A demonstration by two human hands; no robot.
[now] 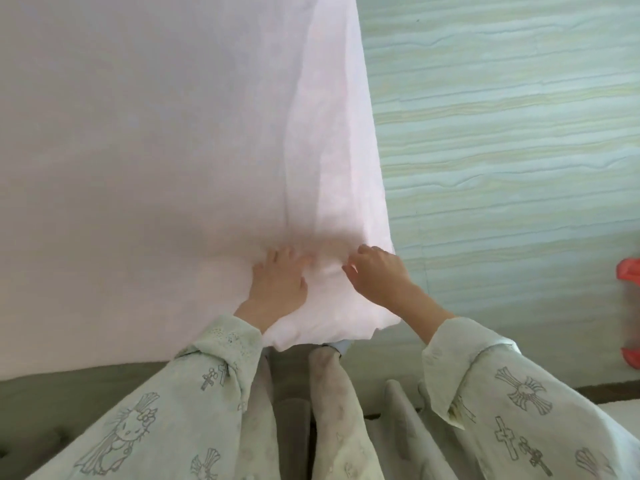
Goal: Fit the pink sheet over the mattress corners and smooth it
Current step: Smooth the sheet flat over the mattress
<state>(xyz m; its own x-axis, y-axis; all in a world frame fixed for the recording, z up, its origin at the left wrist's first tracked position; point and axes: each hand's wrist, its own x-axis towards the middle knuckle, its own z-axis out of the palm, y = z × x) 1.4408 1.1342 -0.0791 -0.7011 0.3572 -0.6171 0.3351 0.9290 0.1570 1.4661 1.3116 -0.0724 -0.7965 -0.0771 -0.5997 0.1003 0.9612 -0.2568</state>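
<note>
Nearest the camera, two pale green printed sleeves reach forward from the person's body toward the near corner of the bed. The left hand lies flat on the pink sheet, fingers spread and fairly straight, pressing the cloth down just inside the corner. The right hand sits just beside it at the side edge, fingers curled over a fold of the sheet; whether the fold is actually pinched cannot be told, since the fingertips are blurred. Below both hands the sheet corner hangs loose and bunched, and a small patch of pale blue material shows beneath its hem, so the corner appears not yet seated. Risk: if the right hand pulls sideways while the left presses lightly, the cloth can slide across the top and the corner pocket can miss the mattress edge. Beyond the hands, long creases run up the right side of the sheet; tension applied at this corner alone can deepen them or drag a far corner loose. The striped green floor lies to the right, well apart.
</note>
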